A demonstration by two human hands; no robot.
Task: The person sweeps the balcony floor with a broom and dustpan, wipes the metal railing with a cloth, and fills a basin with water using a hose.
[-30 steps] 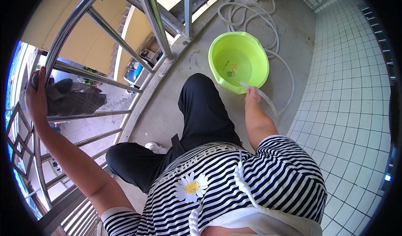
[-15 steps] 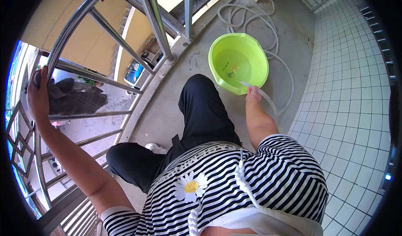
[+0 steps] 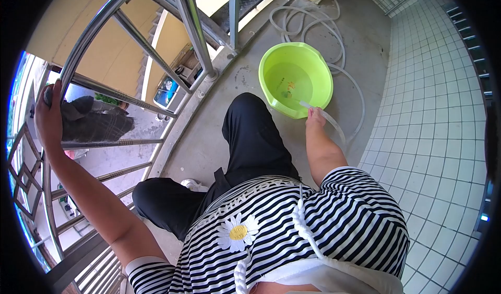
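My right hand [image 3: 315, 117] is closed around the clear hose [image 3: 335, 125] near its end, and the hose tip points over the rim of the green basin [image 3: 327, 102]. Shallow water seems to lie in the basin, above a printed pattern on its bottom. At the far left my left hand [image 3: 48, 113] is wrapped round a dark grey cloth [image 3: 99, 121] at the metal handrail [image 3: 86, 28]. The cloth hangs on the railing's outer side. My fingertips there are partly hidden by the rail and cloth.
Loops of hose lie on the concrete floor [image 3: 365, 48] behind the basin. A white tiled wall [image 3: 433, 137] stands at the right. Metal railing bars [image 3: 151, 47] run along the left, with a lower level beyond them. My bent knee is close to the basin.
My left hand has shifted very slightly on the rail with the cloth. The view has moved a little, and my right hand keeps the hose at the basin rim.
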